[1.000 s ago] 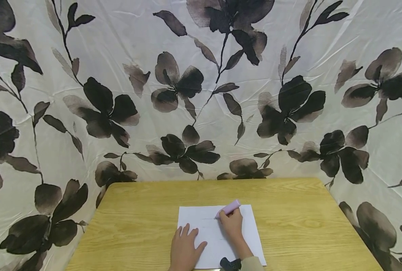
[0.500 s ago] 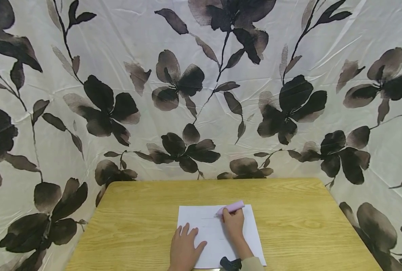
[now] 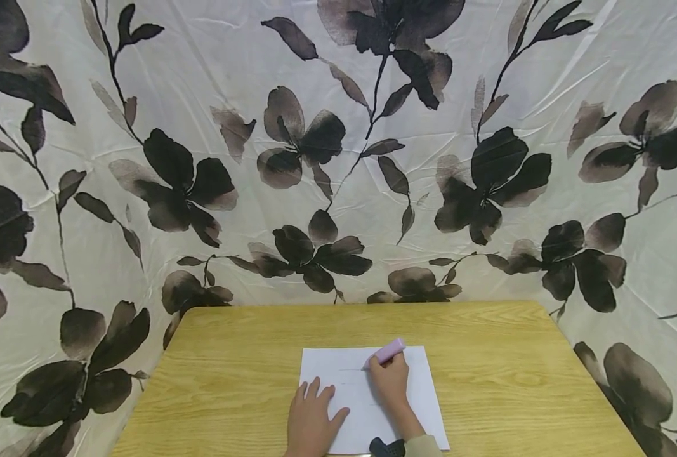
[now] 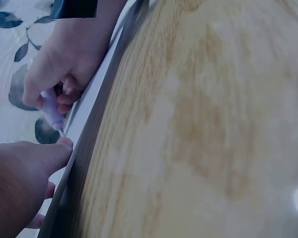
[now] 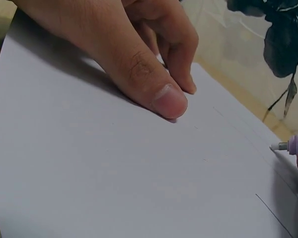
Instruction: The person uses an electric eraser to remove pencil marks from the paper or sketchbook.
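Observation:
A sheet of white paper (image 3: 367, 431) lies on the table with several thin pencil lines, one dark line (image 5: 272, 213) and fainter ones. My right hand (image 3: 391, 381) grips a thick lilac electric eraser (image 3: 388, 350) near the paper's far edge. In the right wrist view the eraser (image 5: 297, 144) shows a white tip in a metal collar, at a faint line on the paper. My left hand (image 3: 311, 419) rests on the sheet's left side, fingers spread and thumb pointing toward the right hand. The left wrist view shows the left thumb (image 4: 44, 156) by the eraser tip.
The yellow wood-grain table (image 3: 230, 374) extends around the paper on both sides. A floral cloth (image 3: 407, 190) hangs behind and beside it. Near the sheet's front edge a black wrist mount (image 3: 386, 447) sits at the right wrist.
Half a second ago the eraser lay flatter and farther right. My right hand has shifted slightly left and the eraser stands more tilted, much as one second ago. The left hand stays put.

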Motion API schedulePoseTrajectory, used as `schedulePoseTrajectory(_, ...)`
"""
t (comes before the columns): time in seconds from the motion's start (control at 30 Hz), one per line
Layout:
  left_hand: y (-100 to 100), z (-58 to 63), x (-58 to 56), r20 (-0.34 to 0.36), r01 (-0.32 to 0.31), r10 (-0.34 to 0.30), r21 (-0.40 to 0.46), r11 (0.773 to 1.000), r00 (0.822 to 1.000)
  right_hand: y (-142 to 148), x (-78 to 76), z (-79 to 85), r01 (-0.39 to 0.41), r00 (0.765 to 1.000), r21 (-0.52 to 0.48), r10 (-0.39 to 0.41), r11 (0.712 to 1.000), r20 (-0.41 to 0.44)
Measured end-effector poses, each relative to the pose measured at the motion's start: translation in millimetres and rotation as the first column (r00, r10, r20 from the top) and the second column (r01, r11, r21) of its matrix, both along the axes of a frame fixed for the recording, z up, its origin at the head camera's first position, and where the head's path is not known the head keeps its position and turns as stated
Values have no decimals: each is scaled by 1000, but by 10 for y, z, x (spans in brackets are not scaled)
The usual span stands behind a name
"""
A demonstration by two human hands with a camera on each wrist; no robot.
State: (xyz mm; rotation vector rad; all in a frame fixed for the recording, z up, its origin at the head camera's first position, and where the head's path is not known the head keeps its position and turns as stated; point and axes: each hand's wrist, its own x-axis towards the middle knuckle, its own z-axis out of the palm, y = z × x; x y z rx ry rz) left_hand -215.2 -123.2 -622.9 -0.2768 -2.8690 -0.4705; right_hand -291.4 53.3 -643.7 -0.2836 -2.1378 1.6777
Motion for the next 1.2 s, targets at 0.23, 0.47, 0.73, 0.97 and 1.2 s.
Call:
schedulePoseTrajectory(0.23, -8, -27, 2, -22, 0, 0, -2, 1000, 1000, -16, 8, 10, 14, 1000, 11, -14, 1000, 1)
schedulePoseTrajectory(0.47, 0, -23, 0, 0, -7, 7, -20, 1000, 1000, -8, -5, 23, 47, 998, -72, -49, 996, -31)
schedulePoseTrajectory(0.73, -8, -45, -18, -18, -9, 9, -8, 1000, 1000, -6, -29, 12, -8, 1000, -124, 7, 992, -3)
schedulePoseTrajectory(0.97, -21, -76, -46, -26, -6, 6, -25, 1000, 1000, -30, -37, -2, -32, 999, -66, 33, 997, 17)
schedulePoseTrajectory(1.2, -15, -73, -59, -1, -1, 1, -44, 999, 1000, -32, -15, 15, -22, 1000, -24, 22, 999, 10)
